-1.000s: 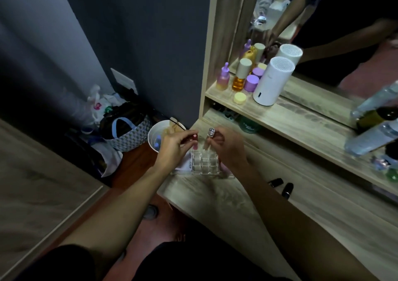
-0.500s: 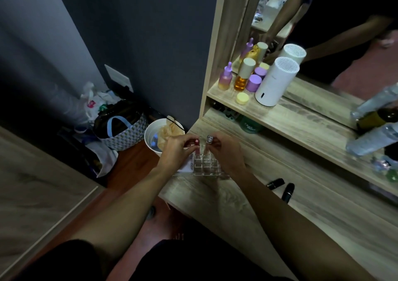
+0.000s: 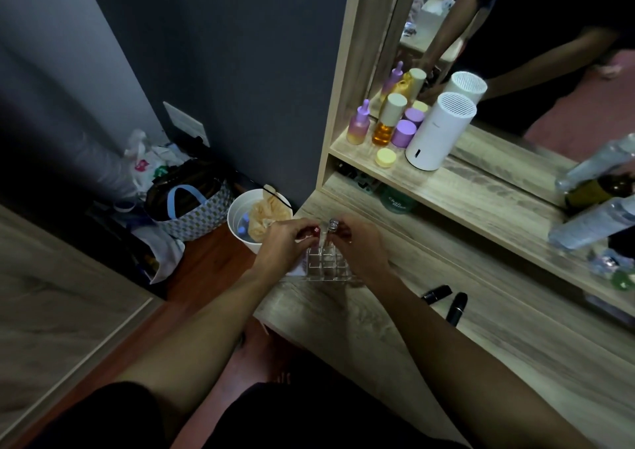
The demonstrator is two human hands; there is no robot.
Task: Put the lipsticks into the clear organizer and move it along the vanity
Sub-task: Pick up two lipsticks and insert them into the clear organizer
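The clear organizer (image 3: 325,263), a small gridded acrylic box, stands near the left end of the wooden vanity (image 3: 378,328). My left hand (image 3: 285,242) pinches a red-topped lipstick (image 3: 316,230) at the organizer's back left. My right hand (image 3: 359,245) pinches a silver-topped lipstick (image 3: 332,224) just beside it, over the back cells. Both lipsticks stand upright, their lower ends hidden by my fingers and the cells. Two black lipsticks (image 3: 437,293) (image 3: 457,308) lie on the vanity to the right of my right forearm.
A shelf above holds purple and amber bottles (image 3: 385,122), a yellow jar (image 3: 385,157) and a white cylinder device (image 3: 436,132), with a mirror behind. Clear bottles (image 3: 591,221) lie at far right. Beyond the vanity's left edge on the floor stand a white bucket (image 3: 240,221) and a patterned bag (image 3: 196,214).
Both hands have lowered slightly with their lipsticks toward the organizer's back cells. The camera has shifted a little; the organizer has stayed in place.
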